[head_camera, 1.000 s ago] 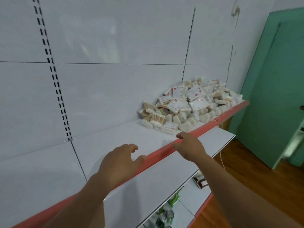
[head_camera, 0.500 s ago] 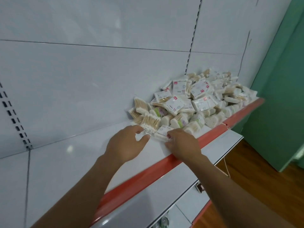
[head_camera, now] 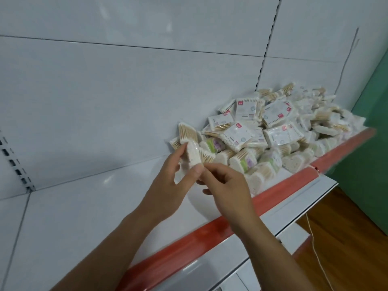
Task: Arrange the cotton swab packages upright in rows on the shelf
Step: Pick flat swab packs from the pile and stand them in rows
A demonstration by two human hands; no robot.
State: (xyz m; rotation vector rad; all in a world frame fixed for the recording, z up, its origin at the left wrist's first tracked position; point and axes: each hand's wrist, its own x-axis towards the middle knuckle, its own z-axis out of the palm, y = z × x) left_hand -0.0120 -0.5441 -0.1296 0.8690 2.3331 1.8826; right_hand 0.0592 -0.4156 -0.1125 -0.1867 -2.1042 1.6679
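- Grip: the left hand (head_camera: 168,185) pinches one cotton swab package (head_camera: 192,156) between thumb and fingertips. The right hand (head_camera: 226,185), fingers curled, pinches the package's lower end. The package is held in the air above the shelf (head_camera: 94,206), just left of the pile (head_camera: 273,133).
- Risk, slip: the clear wrapper looks slick, so a light two-point pinch could let the package twist or drop during the hand-over.
- Risk, topple: a thin package set upright alone would likely fall flat. Brace it against the back panel (head_camera: 105,101) or a neighbouring package.
- Risk, slide: the pile leans on the red front rail (head_camera: 273,196). Pulling packages from its base could spill others over the rail.
- Contents, shelf: it holds only the loose, unsorted heap. No upright row shows yet.
- Contents, package: each wrapper holds a bundle of wooden-stemmed swabs. Some carry a white label.
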